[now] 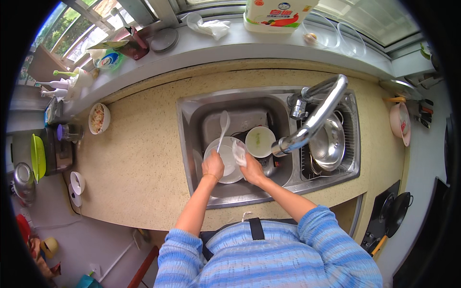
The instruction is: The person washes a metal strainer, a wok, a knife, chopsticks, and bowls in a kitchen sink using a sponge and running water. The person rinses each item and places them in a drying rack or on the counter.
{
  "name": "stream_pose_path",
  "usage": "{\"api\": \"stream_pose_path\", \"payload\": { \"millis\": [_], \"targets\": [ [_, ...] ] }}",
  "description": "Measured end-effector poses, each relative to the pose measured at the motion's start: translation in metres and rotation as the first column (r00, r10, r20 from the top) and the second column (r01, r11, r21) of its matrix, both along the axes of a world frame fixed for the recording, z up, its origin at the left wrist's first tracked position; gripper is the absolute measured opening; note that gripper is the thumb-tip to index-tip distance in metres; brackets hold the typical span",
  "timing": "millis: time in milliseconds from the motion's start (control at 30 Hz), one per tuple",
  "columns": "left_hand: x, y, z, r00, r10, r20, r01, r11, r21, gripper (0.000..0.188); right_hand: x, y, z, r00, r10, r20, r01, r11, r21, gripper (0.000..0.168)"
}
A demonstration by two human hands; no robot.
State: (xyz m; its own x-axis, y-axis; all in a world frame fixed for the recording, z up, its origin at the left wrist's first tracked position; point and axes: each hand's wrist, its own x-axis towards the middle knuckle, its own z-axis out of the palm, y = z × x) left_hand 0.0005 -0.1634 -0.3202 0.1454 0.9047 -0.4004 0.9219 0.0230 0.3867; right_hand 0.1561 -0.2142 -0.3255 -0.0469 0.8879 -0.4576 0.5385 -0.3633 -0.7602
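Note:
In the left basin of the steel sink, my left hand grips the handle of a white spoon, its bowl pointing away from me. My right hand holds a crumpled white cloth to the right of the spoon's handle. Beneath both hands sits a large white bowl. A smaller white bowl with greenish residue lies to its right, over dark-handled items that are partly hidden.
The chrome faucet arches over the right side of the basin. Steel colanders fill the wire rack at right. A bowl of food stands on the left counter. A large detergent jug is on the sill, and a wok is at lower right.

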Motion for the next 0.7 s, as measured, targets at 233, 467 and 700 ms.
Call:
{"api": "stream_pose_path", "payload": {
  "millis": [233,467,700],
  "targets": [
    [-0.012,0.015,-0.043,0.984,-0.060,-0.170,0.047,0.996,-0.077,0.017,0.025,0.066,-0.042,0.909,0.094,0.406,-0.265,0.882,0.390,0.027],
    [-0.011,0.016,-0.045,0.968,0.078,-0.236,-0.136,0.961,-0.240,0.026,0.005,0.138,-0.129,0.274,0.436,0.857,-0.709,0.693,-0.126,0.020],
    [-0.012,0.025,-0.037,0.972,0.067,-0.224,-0.146,0.923,-0.356,0.030,0.020,0.148,-0.129,0.356,0.534,0.767,-0.780,0.622,-0.071,0.013]
  ]
}}
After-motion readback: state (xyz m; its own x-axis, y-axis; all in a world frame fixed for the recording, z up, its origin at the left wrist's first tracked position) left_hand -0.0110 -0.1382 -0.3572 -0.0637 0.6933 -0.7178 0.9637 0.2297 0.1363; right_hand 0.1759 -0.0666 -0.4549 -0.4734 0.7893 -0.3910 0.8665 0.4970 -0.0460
